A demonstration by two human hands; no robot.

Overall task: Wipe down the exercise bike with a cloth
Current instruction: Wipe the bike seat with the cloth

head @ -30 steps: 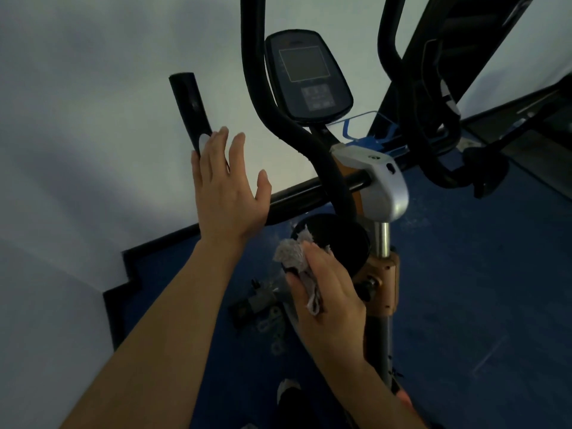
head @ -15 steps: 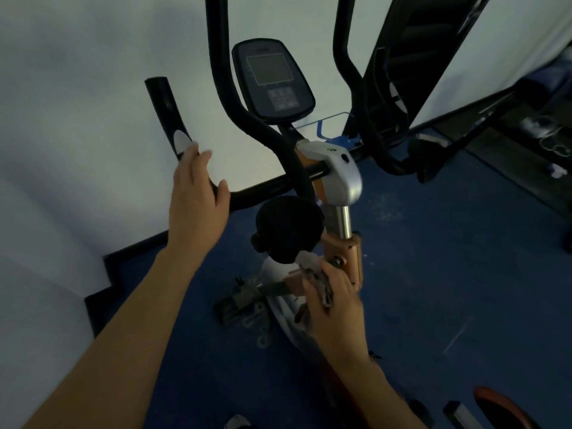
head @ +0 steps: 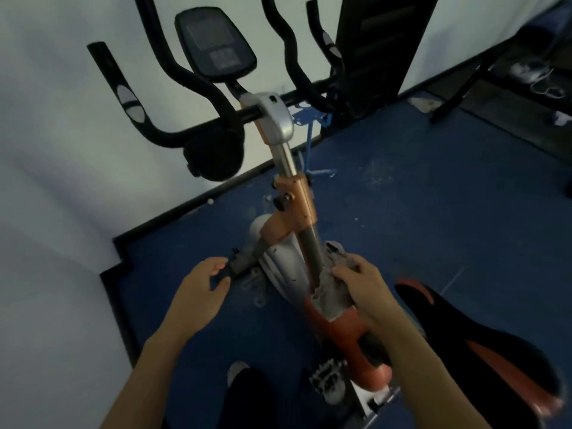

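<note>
The exercise bike [head: 297, 209] stands in front of me, with black handlebars [head: 145, 119], a dark console [head: 216, 44], an orange frame and a black-and-orange saddle [head: 483, 345] at lower right. My right hand [head: 368, 289] grips a crumpled grey cloth [head: 334, 286] and presses it against the sloping frame tube, just above the red-orange section. My left hand [head: 198, 292] hovers low on the left of the frame with fingers loosely curled, holding nothing. A metal pedal [head: 328, 379] shows below the frame.
A white wall runs along the left and back, meeting the blue floor [head: 433, 218] at a black skirting. A dark upright panel [head: 380, 48] and other black gym equipment [head: 464, 88] stand at the back right. My dark shoe [head: 244, 394] is near the bike.
My left hand has let go of the left handlebar and dropped beside the frame. My right hand has moved the cloth down from the knob area to the lower frame tube. My view tilted downward.
</note>
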